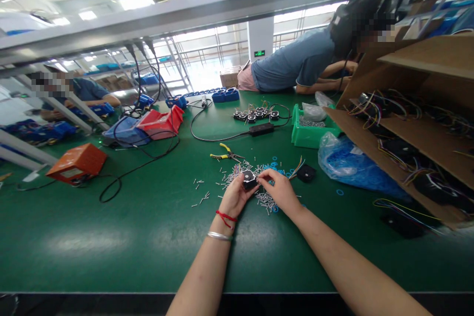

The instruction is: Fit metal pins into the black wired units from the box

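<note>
My left hand [235, 194] holds a small black motor [249, 179] with a pale round centre, above a heap of screws [265, 199]. At the motor's right edge my right hand [278, 188] pinches with thumb and forefinger; what sits between those fingertips is too small to make out. Blue rings [274, 164] lie scattered among the screws. Just beyond the heap rest yellow-handled pliers [226, 153]. To the right of my right hand lies another black motor [306, 173] with coloured wires.
A green bin [314, 134] of small metal parts stands behind a blue plastic bag [351, 163]. Cardboard trays [414, 133] with wired motors lean at the right. Several motors [255, 114], a red bin [161, 122] and an orange box [77, 163] lie further off. Two people work beyond the bench.
</note>
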Tool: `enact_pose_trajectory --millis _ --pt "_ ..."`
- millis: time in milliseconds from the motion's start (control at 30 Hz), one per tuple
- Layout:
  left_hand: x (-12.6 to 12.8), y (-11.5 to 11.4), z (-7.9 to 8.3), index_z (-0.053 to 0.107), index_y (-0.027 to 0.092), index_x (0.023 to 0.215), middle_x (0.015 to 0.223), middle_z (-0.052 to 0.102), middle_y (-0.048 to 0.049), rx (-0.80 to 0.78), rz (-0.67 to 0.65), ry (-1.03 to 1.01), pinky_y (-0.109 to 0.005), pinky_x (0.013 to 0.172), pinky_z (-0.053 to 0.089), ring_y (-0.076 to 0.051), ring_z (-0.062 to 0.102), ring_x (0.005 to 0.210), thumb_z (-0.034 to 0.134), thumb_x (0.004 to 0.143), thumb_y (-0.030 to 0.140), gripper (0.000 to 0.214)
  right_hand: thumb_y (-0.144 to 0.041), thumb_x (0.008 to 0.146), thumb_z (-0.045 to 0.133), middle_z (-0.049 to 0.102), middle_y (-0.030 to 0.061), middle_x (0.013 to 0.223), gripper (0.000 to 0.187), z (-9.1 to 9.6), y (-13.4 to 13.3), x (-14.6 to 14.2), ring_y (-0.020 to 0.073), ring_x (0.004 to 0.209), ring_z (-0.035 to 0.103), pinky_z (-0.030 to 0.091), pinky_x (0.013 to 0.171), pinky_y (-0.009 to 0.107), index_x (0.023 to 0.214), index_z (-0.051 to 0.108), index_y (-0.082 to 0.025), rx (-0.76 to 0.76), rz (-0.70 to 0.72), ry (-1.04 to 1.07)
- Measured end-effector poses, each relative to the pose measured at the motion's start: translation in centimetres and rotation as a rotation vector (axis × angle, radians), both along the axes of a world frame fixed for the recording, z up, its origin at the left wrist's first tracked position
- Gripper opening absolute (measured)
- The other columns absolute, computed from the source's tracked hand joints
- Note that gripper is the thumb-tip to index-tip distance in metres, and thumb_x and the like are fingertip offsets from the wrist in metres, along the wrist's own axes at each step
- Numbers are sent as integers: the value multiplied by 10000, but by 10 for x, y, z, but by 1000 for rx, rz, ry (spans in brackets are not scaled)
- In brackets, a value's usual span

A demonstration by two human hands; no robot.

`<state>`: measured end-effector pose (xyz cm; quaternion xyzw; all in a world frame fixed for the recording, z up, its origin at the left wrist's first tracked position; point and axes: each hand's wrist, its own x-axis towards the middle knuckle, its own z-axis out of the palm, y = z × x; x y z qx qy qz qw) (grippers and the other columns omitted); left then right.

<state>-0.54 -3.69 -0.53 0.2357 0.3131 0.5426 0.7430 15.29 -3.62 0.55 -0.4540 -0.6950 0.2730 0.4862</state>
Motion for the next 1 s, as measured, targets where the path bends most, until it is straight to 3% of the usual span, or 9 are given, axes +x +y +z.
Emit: enact_pose_trajectory --millis 467,633,733,833,1000 --pt "0 -1 3 576 148 960 979 625 -86 -6 21 8 -391 852 491 -199 594 929 618 776 302 243 -145 836 510 618 36 881 116 5 -3 -1 175 865 575 459 805 309 879 604 -197 128 59 -130" --pt "-4 6 -2 570 161 954 946 633 -73 -14 216 -73 -376 862 485 -191 606 914 613 777 349 261 -124 835 495 584 61 1063 256 0 -1 -1 181 1006 540 434 910 354 1056 590 -213 162 84 -207" --pt "-9 9 -3 568 167 948 924 639 -73 -38 326 -103 -375 863 480 -189 616 897 604 779 381 276 -155 778 586 522 91 1201 152 -8 -1 0 245 1163 435 347 995 458 921 625 -191 153 51 -373" --pt "-11 10 -4 571 169 961 935 641 -80 -50 328 -101 -351 833 487 -186 618 898 596 781 401 295 -191 734 651 466 85 1290 27 -15 -1 0 304 1263 304 258 1022 546 747 629 -182 129 66 -549" --pt "-8 9 -4 580 154 950 957 639 -89 -33 331 -54 -293 780 494 -189 620 908 612 776 373 282 -170 765 619 502 82 1262 20 -21 -1 -1 279 1266 307 249 1026 534 746 620 -177 133 116 -626"
